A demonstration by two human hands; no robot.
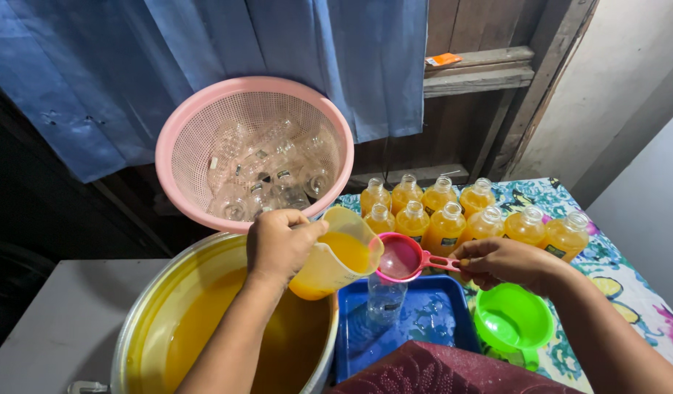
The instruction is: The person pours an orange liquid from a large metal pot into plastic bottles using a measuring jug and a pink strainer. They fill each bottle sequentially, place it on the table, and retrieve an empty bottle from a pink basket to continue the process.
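Head view: left hand (pixel 278 244) tipping orange-filled jug (pixel 336 261) at centre frame.
Right fingers (pixel 474 264) are gripping pink strainer (pixel 401 257) over a clear bottle (pixel 385 299).

A blue curtain (pixel 205 66) hangs across the back, over dark wooden boards (pixel 475 73) with a ledge. To the right stands a pale plastered wall (pixel 621 80). A flowered cloth (pixel 621 277) covers the surface on the right; a plain grey surface (pixel 66 321) lies at the left. Light is soft and even.
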